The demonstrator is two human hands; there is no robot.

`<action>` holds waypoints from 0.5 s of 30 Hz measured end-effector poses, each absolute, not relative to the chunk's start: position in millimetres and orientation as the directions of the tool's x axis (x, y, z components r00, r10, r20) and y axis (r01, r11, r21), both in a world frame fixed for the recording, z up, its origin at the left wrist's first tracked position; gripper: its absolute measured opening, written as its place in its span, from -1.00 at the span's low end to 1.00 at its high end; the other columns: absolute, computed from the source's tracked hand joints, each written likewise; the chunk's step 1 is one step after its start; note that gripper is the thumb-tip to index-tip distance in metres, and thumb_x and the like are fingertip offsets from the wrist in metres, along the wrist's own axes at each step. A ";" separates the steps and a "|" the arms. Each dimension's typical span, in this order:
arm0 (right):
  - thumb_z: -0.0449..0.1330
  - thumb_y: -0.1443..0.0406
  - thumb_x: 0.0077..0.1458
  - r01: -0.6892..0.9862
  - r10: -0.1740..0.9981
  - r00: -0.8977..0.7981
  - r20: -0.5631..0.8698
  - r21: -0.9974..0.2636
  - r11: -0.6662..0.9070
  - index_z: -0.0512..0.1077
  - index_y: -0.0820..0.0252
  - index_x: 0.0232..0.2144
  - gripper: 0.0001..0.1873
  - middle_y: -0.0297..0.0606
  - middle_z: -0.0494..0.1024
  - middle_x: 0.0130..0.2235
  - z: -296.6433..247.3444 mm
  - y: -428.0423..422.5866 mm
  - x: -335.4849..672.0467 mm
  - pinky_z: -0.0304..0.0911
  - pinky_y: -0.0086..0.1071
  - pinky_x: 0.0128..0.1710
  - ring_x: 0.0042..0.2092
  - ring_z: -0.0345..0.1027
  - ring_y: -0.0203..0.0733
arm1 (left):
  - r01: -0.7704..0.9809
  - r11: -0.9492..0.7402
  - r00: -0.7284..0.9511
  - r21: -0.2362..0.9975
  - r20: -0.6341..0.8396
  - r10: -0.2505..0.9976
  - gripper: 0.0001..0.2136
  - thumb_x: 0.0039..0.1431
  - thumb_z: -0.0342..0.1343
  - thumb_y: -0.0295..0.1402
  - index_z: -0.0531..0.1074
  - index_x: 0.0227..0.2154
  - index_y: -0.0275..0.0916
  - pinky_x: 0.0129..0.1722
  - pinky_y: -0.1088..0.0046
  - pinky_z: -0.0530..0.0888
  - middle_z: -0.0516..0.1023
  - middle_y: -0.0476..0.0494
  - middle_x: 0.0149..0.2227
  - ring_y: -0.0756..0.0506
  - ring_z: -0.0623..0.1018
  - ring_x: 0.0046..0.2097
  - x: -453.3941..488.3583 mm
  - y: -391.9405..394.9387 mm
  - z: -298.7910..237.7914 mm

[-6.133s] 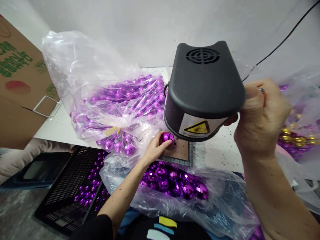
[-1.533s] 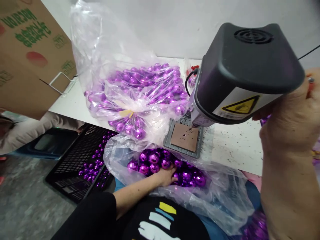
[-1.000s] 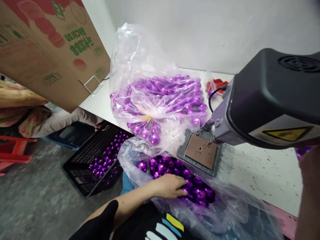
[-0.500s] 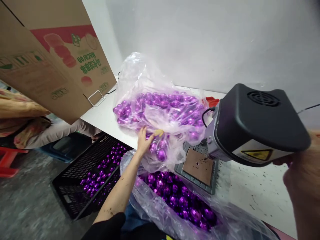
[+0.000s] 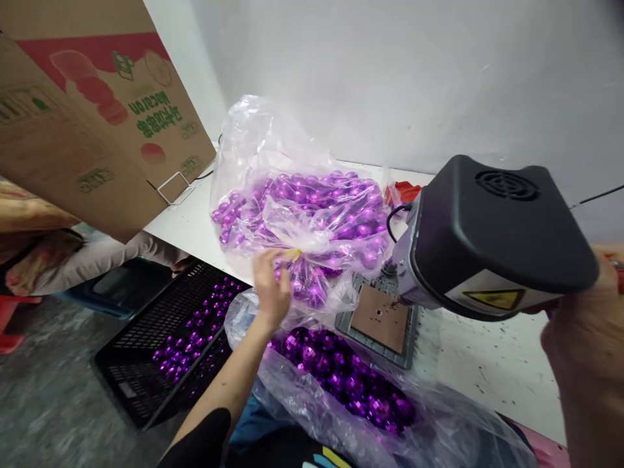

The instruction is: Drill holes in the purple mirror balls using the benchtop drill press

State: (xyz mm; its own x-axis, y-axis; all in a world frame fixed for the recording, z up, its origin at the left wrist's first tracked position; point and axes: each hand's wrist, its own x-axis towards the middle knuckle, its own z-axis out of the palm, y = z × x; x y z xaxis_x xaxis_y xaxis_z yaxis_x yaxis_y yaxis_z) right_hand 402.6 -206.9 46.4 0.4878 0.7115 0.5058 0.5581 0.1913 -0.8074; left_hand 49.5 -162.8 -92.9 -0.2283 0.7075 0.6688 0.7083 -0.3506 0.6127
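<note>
My left hand (image 5: 270, 289) is closed on the gathered plastic of a clear bag of smooth purple balls (image 5: 302, 208) that lies on the white table (image 5: 468, 364), just below its yellow tie (image 5: 292, 254). My right hand (image 5: 587, 344) is at the right edge, by the underside of a black machine head (image 5: 497, 237) with a yellow warning label; its fingers are mostly hidden. Under the machine head sits a brown pad in a grey frame (image 5: 380, 322). A second clear bag (image 5: 341, 380) of faceted purple balls lies open on my lap.
A black plastic crate (image 5: 166, 344) with several purple balls stands on the floor at the left. A tilted cardboard box (image 5: 92, 110) leans over the table's left end. Something red (image 5: 402, 193) lies behind the bag. A black cable (image 5: 597, 197) runs along the wall.
My left hand left the lap bag, rose to the tied bag on the table and gripped its plastic near the yellow tie. The view swung left; my right hand stayed at the machine head.
</note>
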 end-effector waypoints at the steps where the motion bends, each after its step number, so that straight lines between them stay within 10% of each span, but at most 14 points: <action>1: 0.18 0.08 0.09 0.519 0.699 0.532 0.478 -0.836 0.177 0.43 0.13 -0.44 -0.75 -0.44 0.20 -0.65 48.1 -206.1 400.8 -0.03 -0.44 -0.70 -0.62 0.09 -0.38 | 0.690 -0.493 0.024 0.531 0.663 0.748 -0.78 0.24 0.00 -0.51 0.44 -0.10 -0.21 0.15 0.20 0.38 0.53 -0.21 -0.08 -0.18 0.47 0.06 70.6 -167.4 -91.6; 4: 0.24 0.07 0.04 0.464 0.691 0.573 0.441 -0.869 0.169 0.43 0.14 -0.48 -0.73 -0.46 0.22 -0.67 51.5 -204.7 397.9 -0.02 -0.44 -0.70 -0.63 0.11 -0.39 | 0.656 -0.621 0.477 0.429 0.401 0.782 -0.76 0.24 -0.03 -0.54 0.47 -0.12 -0.24 0.03 0.24 0.45 0.57 -0.22 -0.13 -0.18 0.53 -0.04 118.0 -156.9 -97.1; 15: 0.23 -0.05 0.06 0.473 0.720 0.484 0.497 -0.841 0.263 0.43 0.19 -0.44 -0.60 -0.51 0.25 -0.69 50.7 -204.1 398.6 -0.01 -0.46 -0.73 -0.68 0.12 -0.40 | 0.689 -0.457 0.507 0.563 0.076 0.859 -0.61 0.10 0.25 -0.37 0.45 0.02 -0.18 0.06 0.23 0.46 0.58 -0.21 -0.01 -0.23 0.56 0.02 87.4 -89.7 -102.4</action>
